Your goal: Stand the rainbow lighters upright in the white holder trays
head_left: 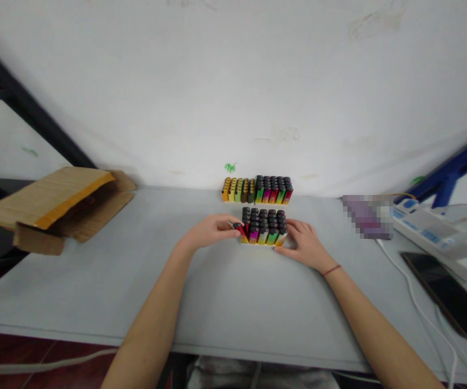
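Observation:
A block of upright lighters (262, 232) with black tops and colourful bodies stands in rows on the grey table, in front of me. My left hand (214, 231) pinches a red lighter (240, 231) at the block's left front corner; this lighter leans slightly. At the other end my right hand (304, 246) holds the block's right side, thumb near the front corner and fingers along the side. Behind it, near the wall, stand a second block of black-topped lighters (274, 190) and a group of yellow, green and brown lighters (238, 190).
An opened cardboard box (59, 197) lies on the left of the table (136, 302). Over on the right are a black phone (448, 292), a white power strip (440, 232), white cables (414, 297) and a blurred-out purple item (365, 217). A white wall (233, 97) closes the back.

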Available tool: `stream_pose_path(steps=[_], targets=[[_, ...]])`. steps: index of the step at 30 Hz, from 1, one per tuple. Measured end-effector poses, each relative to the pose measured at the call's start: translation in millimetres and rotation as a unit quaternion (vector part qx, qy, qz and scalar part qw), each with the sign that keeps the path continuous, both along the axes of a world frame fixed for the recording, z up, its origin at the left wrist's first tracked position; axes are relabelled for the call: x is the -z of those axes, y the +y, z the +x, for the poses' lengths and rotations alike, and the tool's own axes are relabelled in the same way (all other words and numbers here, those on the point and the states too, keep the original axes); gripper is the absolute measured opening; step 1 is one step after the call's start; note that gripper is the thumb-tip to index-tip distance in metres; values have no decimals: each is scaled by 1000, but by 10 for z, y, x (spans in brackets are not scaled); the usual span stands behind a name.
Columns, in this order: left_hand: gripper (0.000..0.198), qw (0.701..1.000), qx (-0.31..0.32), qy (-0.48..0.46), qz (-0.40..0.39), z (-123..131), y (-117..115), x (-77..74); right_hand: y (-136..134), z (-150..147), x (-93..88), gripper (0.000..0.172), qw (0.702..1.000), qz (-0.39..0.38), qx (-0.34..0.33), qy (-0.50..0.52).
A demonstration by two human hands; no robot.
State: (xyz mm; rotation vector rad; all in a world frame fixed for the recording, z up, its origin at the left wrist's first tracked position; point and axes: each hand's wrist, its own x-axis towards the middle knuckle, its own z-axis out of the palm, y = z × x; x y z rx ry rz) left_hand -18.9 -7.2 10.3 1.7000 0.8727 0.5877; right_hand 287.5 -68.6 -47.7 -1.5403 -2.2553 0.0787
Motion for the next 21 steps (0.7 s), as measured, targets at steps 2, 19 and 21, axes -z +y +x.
stream_pose_path(steps=[2, 19, 21], targets=[[40, 1000, 8, 26, 14, -3, 2, -8, 1, -1, 1, 64, 1000, 0, -1, 1], [38, 990, 5, 99, 105, -38, 23, 28, 75, 18, 43, 90, 995, 0, -60, 76], [39, 988, -15, 114, 99, -101, 78, 96, 91, 15, 46, 97, 995, -20, -57, 80]])
